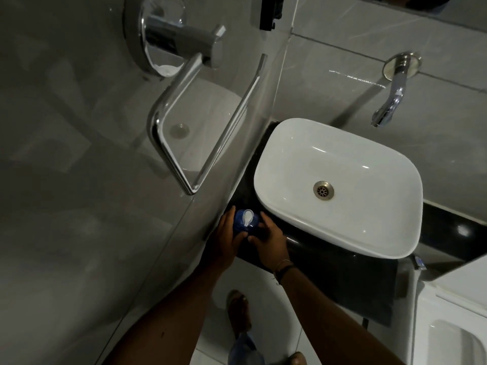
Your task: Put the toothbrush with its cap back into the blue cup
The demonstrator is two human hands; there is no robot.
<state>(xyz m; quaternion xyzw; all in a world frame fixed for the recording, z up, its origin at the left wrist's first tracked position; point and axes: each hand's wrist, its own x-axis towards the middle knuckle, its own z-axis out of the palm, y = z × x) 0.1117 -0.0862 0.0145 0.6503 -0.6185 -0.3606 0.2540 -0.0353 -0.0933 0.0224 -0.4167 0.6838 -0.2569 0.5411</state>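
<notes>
Both hands cupped the blue cup [243, 223] on the bench [329, 267]: left hand [226, 239] wrapped its side, right hand [268, 243] half-curled against it, the capped toothbrush [247, 216] inside.

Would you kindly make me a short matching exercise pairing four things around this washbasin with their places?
Things:
1. blue cup
2. tap
3. drain
4. toothbrush cap

Places:
A. in the bottom of the white basin
B. sticking up out of the cup's mouth
C. mounted on the tiled wall above the basin
D. on the black counter, between the left hand and the right hand

Pairs: 1-D, 2-C, 3-A, 4-B
</notes>
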